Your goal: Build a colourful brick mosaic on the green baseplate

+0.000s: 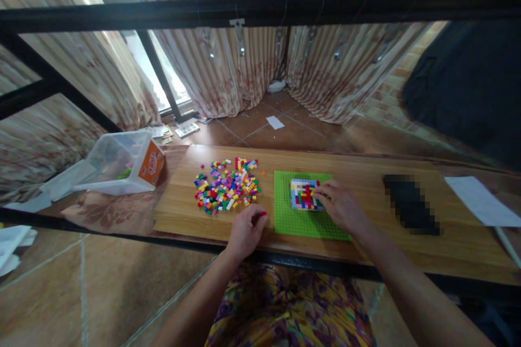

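Note:
My left hand (245, 232) rests near the table's front edge, fingers curled in a pinch around a small red toy brick (264, 213). On the green baseplate (291, 225) sits a roughly square build of multicoloured toy bricks (303, 195), with blue and white along its far edge and red in the middle. My right hand (340, 205) reaches over the build's right side with fingertips together at its surface. Whatever lies under those fingertips is hidden. Left of the baseplate spreads a pile of loose coloured bricks (226, 188).
A clear plastic tub with an orange label (151, 165) stands at the table's left end, holding some green and pink pieces. To the right lie a pixelated black object (411, 205) and white paper (484, 199). A black metal bar (260, 11) crosses above the table.

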### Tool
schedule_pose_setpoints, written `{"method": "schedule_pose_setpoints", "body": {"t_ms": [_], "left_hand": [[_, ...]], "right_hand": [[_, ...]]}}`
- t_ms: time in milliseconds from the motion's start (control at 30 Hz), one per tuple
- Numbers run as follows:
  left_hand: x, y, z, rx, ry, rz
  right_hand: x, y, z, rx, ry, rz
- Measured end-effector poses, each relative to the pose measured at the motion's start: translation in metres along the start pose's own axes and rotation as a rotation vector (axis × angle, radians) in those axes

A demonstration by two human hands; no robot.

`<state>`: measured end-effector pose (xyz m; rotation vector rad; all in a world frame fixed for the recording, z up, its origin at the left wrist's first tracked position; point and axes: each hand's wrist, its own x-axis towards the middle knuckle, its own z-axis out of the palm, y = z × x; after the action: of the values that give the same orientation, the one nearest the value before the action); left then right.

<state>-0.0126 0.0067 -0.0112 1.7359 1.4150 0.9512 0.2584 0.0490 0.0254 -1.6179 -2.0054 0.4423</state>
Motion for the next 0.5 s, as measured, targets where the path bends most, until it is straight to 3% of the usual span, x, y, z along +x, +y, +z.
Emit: {"method": "schedule_pose_setpoints", "body": {"t_ms": [300, 500], "left_hand": [[-0.0006, -0.0013, 0.0006, 0.029, -0.01, 0.028], [-0.0012, -0.0015, 0.0011, 0.039, -0.006, 0.024]], "right_hand": [[0.0059, -0.0038, -0.0072, -0.049, -0.09, -0.043], [0.0044, 0.004, 0.0022, 0.023, 0.012, 0.099]]}}
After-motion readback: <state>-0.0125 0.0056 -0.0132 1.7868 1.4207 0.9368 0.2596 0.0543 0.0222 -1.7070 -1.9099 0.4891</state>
